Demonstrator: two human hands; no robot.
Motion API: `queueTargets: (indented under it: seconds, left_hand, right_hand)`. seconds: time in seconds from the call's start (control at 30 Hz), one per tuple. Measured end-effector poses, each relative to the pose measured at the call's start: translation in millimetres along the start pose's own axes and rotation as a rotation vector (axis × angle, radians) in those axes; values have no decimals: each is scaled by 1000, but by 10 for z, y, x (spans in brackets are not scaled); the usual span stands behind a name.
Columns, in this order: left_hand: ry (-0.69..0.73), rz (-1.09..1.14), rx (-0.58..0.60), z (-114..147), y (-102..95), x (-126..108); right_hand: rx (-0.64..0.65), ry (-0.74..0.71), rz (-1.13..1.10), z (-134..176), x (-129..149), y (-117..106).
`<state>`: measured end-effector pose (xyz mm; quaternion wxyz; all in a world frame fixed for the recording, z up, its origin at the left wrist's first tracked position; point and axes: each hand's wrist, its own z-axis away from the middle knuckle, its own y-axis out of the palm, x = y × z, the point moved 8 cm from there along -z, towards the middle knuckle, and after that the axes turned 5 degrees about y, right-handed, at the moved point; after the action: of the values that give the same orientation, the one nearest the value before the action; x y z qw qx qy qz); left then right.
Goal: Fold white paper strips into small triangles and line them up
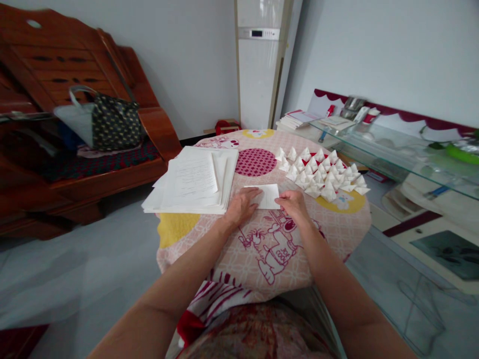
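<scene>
A small folded sheet of white paper (pixel 268 196) lies flat on the patterned tablecloth (pixel 239 259) in front of me. My left hand (pixel 242 205) rests over its left end with fingers stretched flat. At the opposite end, my right hand (pixel 292 203) pinches the paper's right edge between thumb and fingers. Left of my hands is a stack of paper sheets (pixel 190 180), the top ones covered with writing. To the right stand several folded white paper boats (pixel 322 172), grouped close together with pointed tops.
Beyond the table's right side is a glass shelf (pixel 396 153) with cups and other items. A wooden bench (pixel 75 184) at left carries a dark patterned bag (pixel 115 122). A tall white air conditioner (pixel 258 75) stands behind the table.
</scene>
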<state>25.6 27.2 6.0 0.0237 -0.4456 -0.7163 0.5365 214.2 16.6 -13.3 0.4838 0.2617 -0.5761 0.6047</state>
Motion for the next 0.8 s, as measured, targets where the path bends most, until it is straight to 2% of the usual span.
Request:
queueTargets:
  seconds: [0.23, 0.3, 0.43, 0.6, 0.7, 0.8]
  left_hand:
    - [-102, 140, -459, 91, -514, 32]
    - [-158, 222, -534, 130, -574, 102]
    - [-252, 370, -557, 155, -525, 274]
    - [-374, 659, -589, 170, -409, 443]
    - [-458, 890, -581, 165, -316, 479]
    - [-464, 1033, -573, 137, -278, 451]
  right_hand:
    - [-87, -162, -237, 31, 111, -130]
    - [-88, -215, -299, 21, 120, -154]
    - [-118, -270, -373, 36, 139, -209]
    - [-136, -237, -563, 94, 182, -252]
    - [-103, -217, -742, 101, 188, -254]
    - [-60, -194, -829, 86, 170, -245]
